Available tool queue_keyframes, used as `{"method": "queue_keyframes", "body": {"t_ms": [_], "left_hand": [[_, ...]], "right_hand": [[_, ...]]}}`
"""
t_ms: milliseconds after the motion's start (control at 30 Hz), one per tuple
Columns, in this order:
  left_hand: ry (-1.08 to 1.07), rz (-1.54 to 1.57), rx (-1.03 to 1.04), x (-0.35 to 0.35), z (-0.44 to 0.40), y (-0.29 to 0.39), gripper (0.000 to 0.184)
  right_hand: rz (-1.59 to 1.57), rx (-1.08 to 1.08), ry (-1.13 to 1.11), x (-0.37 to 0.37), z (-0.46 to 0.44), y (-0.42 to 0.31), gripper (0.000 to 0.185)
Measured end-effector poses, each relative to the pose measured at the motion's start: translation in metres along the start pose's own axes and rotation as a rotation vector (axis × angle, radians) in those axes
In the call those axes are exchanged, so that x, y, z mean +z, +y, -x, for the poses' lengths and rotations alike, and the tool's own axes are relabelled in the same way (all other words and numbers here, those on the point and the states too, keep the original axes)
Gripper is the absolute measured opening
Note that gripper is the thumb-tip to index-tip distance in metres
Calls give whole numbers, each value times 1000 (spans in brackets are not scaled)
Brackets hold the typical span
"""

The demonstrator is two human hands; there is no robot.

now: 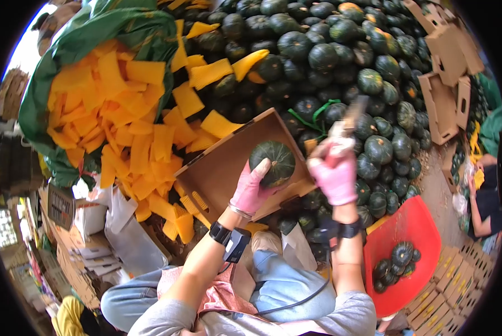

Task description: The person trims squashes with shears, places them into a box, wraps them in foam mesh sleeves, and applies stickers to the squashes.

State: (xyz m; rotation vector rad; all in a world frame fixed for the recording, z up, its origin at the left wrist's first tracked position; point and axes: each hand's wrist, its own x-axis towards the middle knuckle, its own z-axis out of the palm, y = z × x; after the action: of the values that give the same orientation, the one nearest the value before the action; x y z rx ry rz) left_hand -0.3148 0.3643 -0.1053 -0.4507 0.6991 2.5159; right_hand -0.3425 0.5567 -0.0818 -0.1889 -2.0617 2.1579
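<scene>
My left hand (254, 187), in a pink glove, is closed around a dark green kabocha squash (273, 163), thumb on its near side. The squash is over an open cardboard box (212, 168), which sits tilted in front of me. To the right of the box, my right hand (335, 171), also in a pink glove, is closed on a bladed tool (349, 123). Its metal blade points up and away, smeared by motion, and some red shows at the grip. The tool is apart from the squash.
A large heap of kabocha squash (324, 56) spreads ahead. On the left, a green sack (33, 112) spills yellow-orange foam sheets (133, 101). A red bin (413, 224) holding several squash stands at right. Beyond are cardboard boxes (438, 103) and another person's arm (477, 213).
</scene>
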Motion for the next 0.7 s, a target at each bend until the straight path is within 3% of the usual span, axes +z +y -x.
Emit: {"method": "queue_keyframes", "body": {"t_ms": [67, 100, 167, 267, 300, 400, 500, 600, 667, 700], "left_hand": [[132, -168, 121, -11, 4, 6, 57], [200, -337, 196, -26, 2, 6, 59], [308, -515, 294, -32, 2, 11, 63], [326, -670, 348, -55, -1, 18, 61], [307, -646, 371, -51, 2, 21, 58], [499, -1589, 640, -62, 5, 32, 51], [510, -1550, 567, -61, 7, 35, 53], [583, -1823, 774, -47, 6, 35, 55], [514, -1744, 803, -30, 10, 34, 57], [456, -1721, 852, -20, 13, 32, 56]], "right_hand": [[472, 30, 254, -41, -13, 10, 21], [1038, 54, 378, -48, -17, -11, 28], [1283, 204, 400, -77, -34, 4, 31], [1009, 119, 478, -91, -59, 64, 39], [881, 262, 476, -77, -68, 60, 44], [645, 505, 498, -46, -101, 56, 64], [803, 442, 649, -28, -119, 79, 72], [552, 483, 691, -17, -120, 73, 67], [221, 339, 701, -19, -111, 72, 54], [105, 294, 604, -29, -104, 83, 50]]}}
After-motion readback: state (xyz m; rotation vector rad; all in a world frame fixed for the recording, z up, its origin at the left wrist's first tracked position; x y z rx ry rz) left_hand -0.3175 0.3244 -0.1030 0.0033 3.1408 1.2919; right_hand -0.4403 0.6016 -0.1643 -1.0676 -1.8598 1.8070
